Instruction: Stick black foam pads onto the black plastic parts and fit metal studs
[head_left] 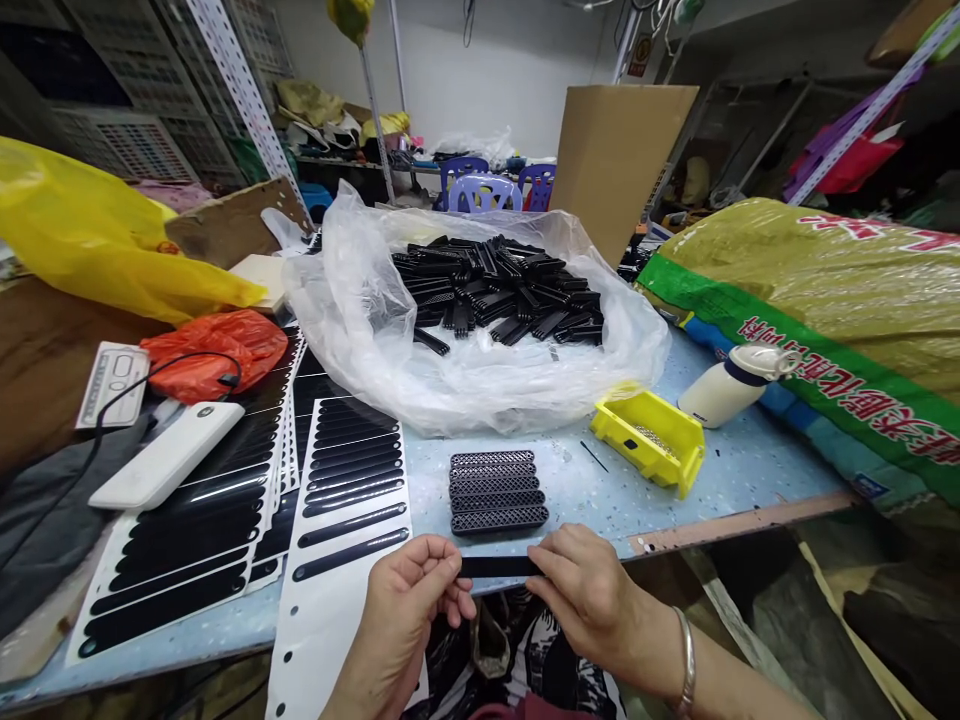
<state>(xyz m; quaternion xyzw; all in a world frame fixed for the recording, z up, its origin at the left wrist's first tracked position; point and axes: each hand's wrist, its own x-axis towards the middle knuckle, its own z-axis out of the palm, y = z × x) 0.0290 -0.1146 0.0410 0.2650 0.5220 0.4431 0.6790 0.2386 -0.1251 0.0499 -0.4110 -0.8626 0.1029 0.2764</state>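
My left hand (409, 605) pinches one end of a flat black strip (496, 567) between thumb and fingers. The other end is gripped by my right hand (589, 590), so the strip stretches level between them at the table's front edge. Just beyond it lies a row of several black lattice-patterned pieces (498, 492), side by side. Close to my left hand is a white backing sheet (322, 625) bearing black adhesive strips (352, 460); its lower part is bare apart from small black dots. My fingers hide the strip's two ends.
A clear plastic bag (465, 390) heaped with black pieces (495, 285) stands behind. To the right are a yellow bin (649, 440), a cream bottle (724, 385) and a large printed sack (825, 300). On the left lie more strip sheets (187, 560), a white power bank (169, 455) and a red bag (214, 350).
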